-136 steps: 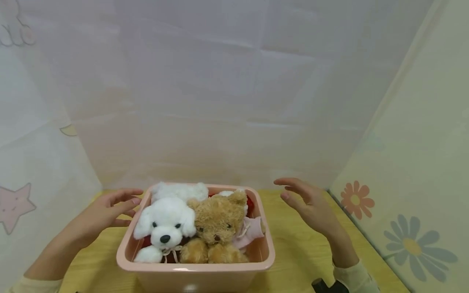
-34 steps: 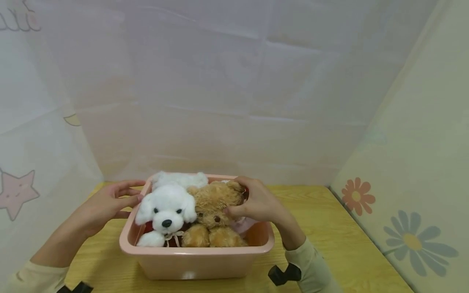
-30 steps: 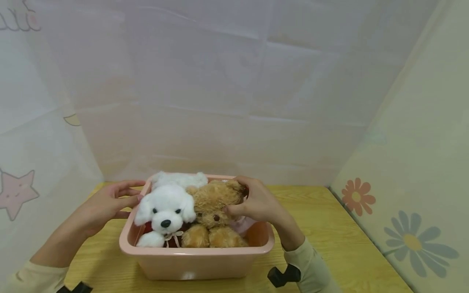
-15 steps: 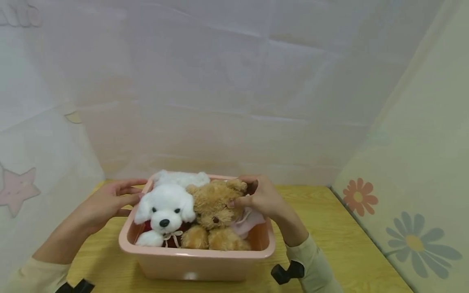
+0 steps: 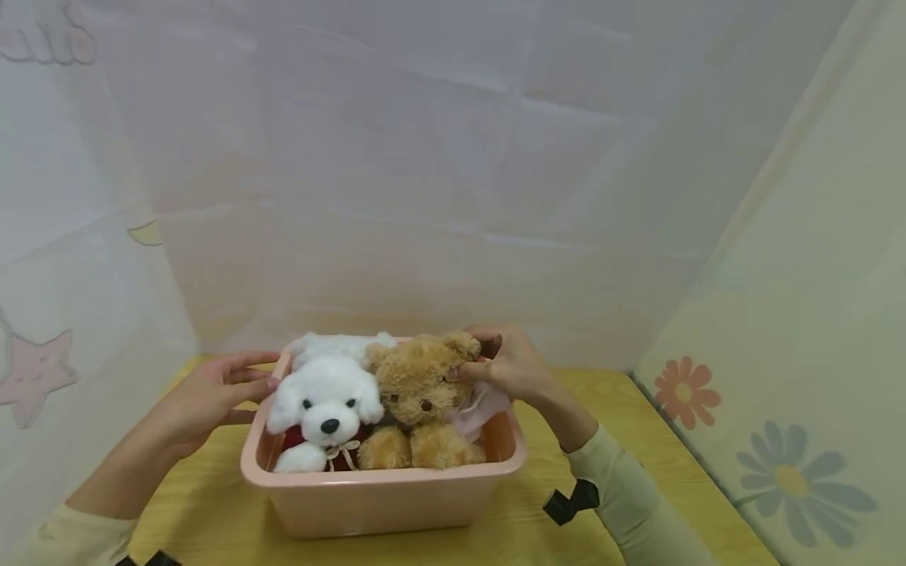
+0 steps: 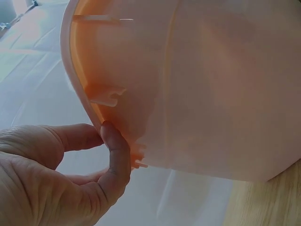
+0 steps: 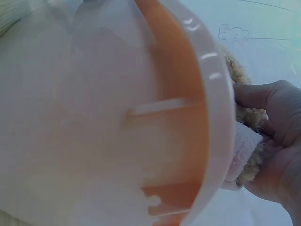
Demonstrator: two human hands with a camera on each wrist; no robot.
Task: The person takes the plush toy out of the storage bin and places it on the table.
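Observation:
A pink plastic bin [image 5: 382, 491] stands on the wooden table and holds several plush toys. My right hand [image 5: 499, 363] grips the brown teddy bear [image 5: 414, 393] at the side of its head, beside a pink cloth [image 5: 481, 409]. In the right wrist view the right hand's fingers [image 7: 275, 136] pinch brown fur [image 7: 248, 117] and pink cloth [image 7: 242, 148] just over the bin's rim [image 7: 214, 108]. A white plush dog [image 5: 325, 397] sits to the left of the bear. My left hand [image 5: 237, 385] rests on the bin's left rim with its fingers straight. Its thumb [image 6: 115, 155] touches the rim [image 6: 80, 94] from below.
The yellow wooden table [image 5: 630, 440] has bare surface to the right of the bin. A white sheet [image 5: 425, 196] closes the back, a star-printed panel [image 5: 42, 369] the left, and a flower-printed panel [image 5: 786, 377] the right.
My right hand has risen a little and moved back with the bear's head, so the bear sits higher in the bin. The left hand has stayed on the rim.

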